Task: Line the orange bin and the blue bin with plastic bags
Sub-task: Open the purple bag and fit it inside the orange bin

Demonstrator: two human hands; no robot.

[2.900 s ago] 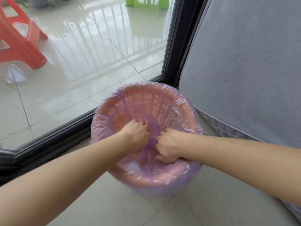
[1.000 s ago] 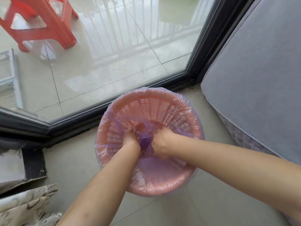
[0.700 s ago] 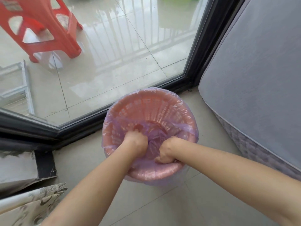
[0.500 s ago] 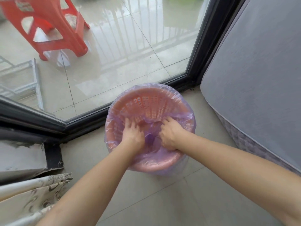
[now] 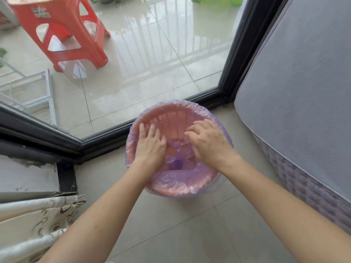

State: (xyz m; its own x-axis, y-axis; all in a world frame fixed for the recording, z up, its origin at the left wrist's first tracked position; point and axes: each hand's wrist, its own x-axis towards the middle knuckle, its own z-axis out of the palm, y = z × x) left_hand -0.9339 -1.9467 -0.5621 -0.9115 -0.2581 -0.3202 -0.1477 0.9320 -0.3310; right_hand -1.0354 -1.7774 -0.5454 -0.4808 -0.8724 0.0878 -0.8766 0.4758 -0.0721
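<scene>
Orange bin (image 5: 171, 121): round, lattice-walled, standing upright on the tiled floor (image 5: 190, 230), in the corner where the black door frame (image 5: 237, 54) meets the grey mattress (image 5: 303, 88).

Plastic bag (image 5: 176, 186): thin, purple, see-through. It lies inside the orange bin, with its mouth folded over the rim all the way round and hanging a little way down the outside. The loose plastic is bunched and wrinkled at the bottom centre of the bin.

Left hand (image 5: 150, 147): inside the bin's mouth on its left side, palm down, fingers straight and spread toward the far wall, gripping nothing.

Right hand (image 5: 209, 144): inside the bin's mouth on its right side, palm down, fingers lightly bent and spread, gripping nothing. The two hands are apart, with the bunched plastic showing between them. Whether the palms press the lining or hover just over it cannot be told.

Glass door (image 5: 152, 63): just behind the bin, with a wet tiled balcony visible through it.

Red stool (image 5: 64, 33): beyond the glass, well behind and left of the bin.

Metal rack (image 5: 36, 92): beyond the glass, to the left of the bin.

Green plastic item (image 5: 218, 0): beyond the glass, far behind the bin, cut off at the picture's edge.

Patterned curtain (image 5: 38, 217): on the near left of the bin, well apart from it.
</scene>
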